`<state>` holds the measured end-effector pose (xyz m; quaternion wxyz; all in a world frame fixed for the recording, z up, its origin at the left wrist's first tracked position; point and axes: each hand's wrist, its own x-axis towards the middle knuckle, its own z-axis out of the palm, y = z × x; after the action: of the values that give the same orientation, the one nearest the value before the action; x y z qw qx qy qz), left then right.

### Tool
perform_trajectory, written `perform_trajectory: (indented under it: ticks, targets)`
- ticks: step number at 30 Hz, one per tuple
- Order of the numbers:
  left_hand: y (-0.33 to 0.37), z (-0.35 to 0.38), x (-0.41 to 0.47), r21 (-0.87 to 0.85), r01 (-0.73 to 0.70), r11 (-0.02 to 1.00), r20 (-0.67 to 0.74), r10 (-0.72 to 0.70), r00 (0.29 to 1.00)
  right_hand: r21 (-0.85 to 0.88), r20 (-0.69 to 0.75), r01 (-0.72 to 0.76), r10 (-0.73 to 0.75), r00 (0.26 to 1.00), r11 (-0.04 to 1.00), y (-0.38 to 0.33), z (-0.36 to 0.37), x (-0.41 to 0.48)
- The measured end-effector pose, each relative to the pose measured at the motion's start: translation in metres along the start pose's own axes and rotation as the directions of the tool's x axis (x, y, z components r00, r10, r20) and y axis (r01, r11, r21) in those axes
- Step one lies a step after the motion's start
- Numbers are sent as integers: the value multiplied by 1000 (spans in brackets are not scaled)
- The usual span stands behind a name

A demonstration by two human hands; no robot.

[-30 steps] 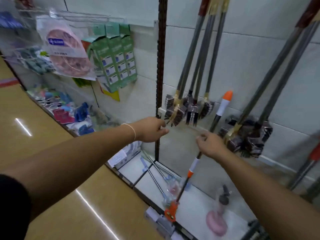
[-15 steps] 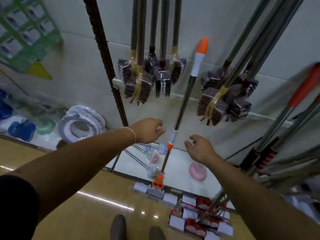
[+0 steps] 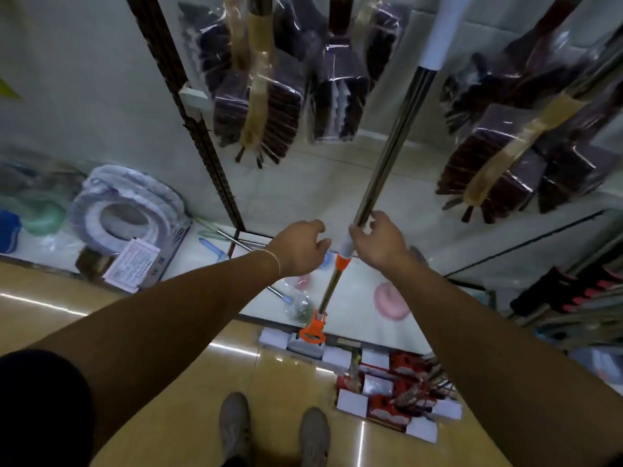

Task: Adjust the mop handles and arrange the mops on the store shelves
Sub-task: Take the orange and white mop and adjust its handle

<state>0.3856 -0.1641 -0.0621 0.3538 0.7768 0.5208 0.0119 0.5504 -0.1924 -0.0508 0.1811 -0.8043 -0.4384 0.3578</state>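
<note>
Gripping the mop handle (image 3: pixel 386 163) at centre frame is your right hand (image 3: pixel 381 244); your left hand (image 3: pixel 300 249) hovers just beside it, loosely curled, empty.

The mop handle (image 3: pixel 387 156) was shiny silver, with a white grip at its top, a white band above an orange collar (image 3: pixel 343 262) lower down, and an orange clip (image 3: pixel 313 326) at its foot. The hanging brushes (image 3: pixel 256 112) had dark maroon bristles under clear wrap, bound with tan tape. The floor (image 3: pixel 168 382) was glossy yellow-tan. A pink disc (image 3: pixel 391 301) lay on the white shelf (image 3: pixel 357 283). The boxes (image 3: pixel 381 385) were red and white, the shoes (image 3: pixel 236 423) grey-brown, the sleeve (image 3: pixel 43 409) black.
</note>
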Motion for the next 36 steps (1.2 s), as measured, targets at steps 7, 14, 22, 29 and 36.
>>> perform_trajectory:
  ticks: [7, 14, 22, 29, 36]
  targets:
    - [-16, 11, 1, -13, 57, 998, 89, -56, 994, 273, -63, 34, -17, 998, 961, 4, 11, 16]
    - [4, 31, -1, -169, 121, 978, 178, -91, 980, 90, -60, 216, -211, 976, 972, 27, 22, -23]
    - [27, 83, -27, -281, 120, 952, 181, -70, 981, 31, -41, 288, -286, 957, 957, 50, 20, -68]
    - [36, 84, -62, -258, 175, 950, 195, -126, 973, 75, -12, 318, -318, 948, 945, 51, 25, -96]
    - [23, 103, -99, -237, 169, 957, 178, -129, 976, 59, 6, 334, -335, 942, 941, 57, 39, -129]
